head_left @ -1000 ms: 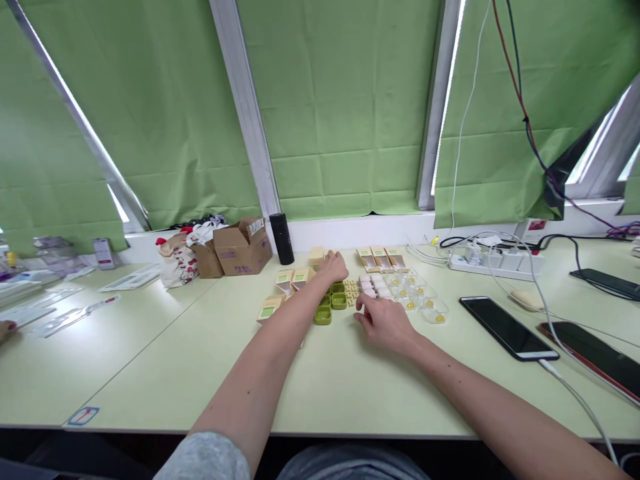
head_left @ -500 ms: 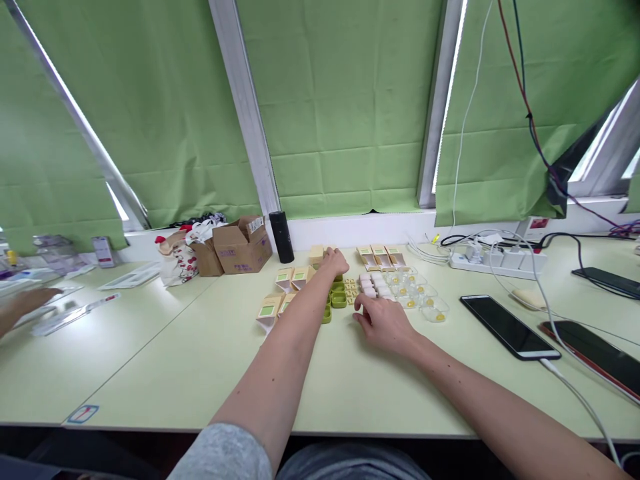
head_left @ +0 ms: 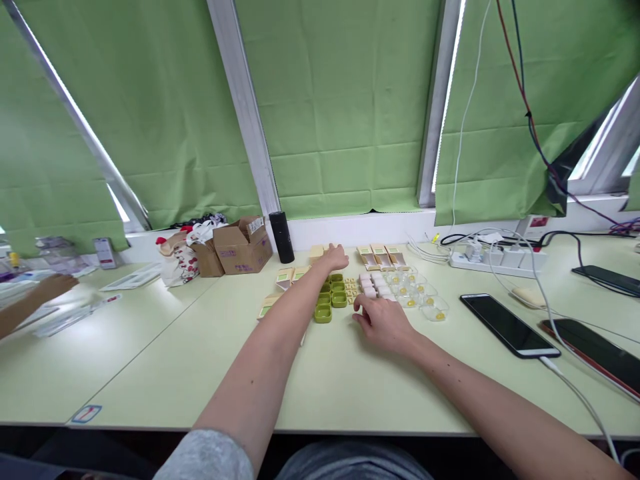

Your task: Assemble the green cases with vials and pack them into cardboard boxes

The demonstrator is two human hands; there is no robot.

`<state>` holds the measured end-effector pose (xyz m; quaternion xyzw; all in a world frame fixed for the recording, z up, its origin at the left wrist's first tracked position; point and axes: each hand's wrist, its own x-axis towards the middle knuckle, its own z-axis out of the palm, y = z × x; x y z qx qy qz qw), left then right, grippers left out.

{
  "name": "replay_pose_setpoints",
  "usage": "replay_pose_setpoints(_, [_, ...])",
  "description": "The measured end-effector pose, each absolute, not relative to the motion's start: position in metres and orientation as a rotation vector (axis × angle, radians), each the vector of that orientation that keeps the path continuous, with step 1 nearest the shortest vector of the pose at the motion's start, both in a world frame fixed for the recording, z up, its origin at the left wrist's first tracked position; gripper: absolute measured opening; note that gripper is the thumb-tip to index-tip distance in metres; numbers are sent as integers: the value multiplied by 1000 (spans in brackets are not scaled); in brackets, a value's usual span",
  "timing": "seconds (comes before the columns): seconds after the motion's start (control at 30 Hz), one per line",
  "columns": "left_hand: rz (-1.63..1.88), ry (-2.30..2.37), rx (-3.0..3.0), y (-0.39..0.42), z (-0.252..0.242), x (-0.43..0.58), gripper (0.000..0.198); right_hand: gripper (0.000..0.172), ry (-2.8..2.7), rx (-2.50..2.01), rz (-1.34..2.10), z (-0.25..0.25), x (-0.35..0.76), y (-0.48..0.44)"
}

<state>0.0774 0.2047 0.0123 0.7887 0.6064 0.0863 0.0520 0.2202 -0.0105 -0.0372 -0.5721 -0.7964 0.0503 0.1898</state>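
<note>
Table (head_left: 370,393): 3 cartons (head_left: 383,257) right of left hand (head_left: 333,257)

Containers (head_left: 323,314) left of blocks (head_left: 370,292), cups (head_left: 434,309) right

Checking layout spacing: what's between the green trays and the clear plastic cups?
In the head view: small yellowish pieces beside the green trays, then pinkish-white pieces beside the clear plastic cups.

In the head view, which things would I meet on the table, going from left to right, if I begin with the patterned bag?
Patterned bag, cardboard box, black cylinder, green square containers, small yellow pieces, white pieces, clear containers, black-cased smartphone, red-edged phone.
</note>
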Motion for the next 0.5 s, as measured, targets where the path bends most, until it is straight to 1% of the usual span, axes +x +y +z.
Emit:
replay_pose_setpoints(0.07, [301,1792,2421,200,24,70,55,12,-2242,-1610,146,-38,220,-10])
replay_pose_setpoints(0.1, [335,1768,2436,197,31,65,55,12,-2244,-1612,145,-39,220,-10])
replay_pose_setpoints(0.3, [686,1663,2491,154,68,35,46,13,-2257,-1605,118,-42,220,-10])
replay_pose_setpoints(0.43, [898,1604,2489,101,70,18,35,15,-2271,-1591,117,-43,221,-9])
replay_pose_setpoints(0.5, [876,1643,2539,75,64,11,30,16,-2273,-1583,116,-43,221,-9])
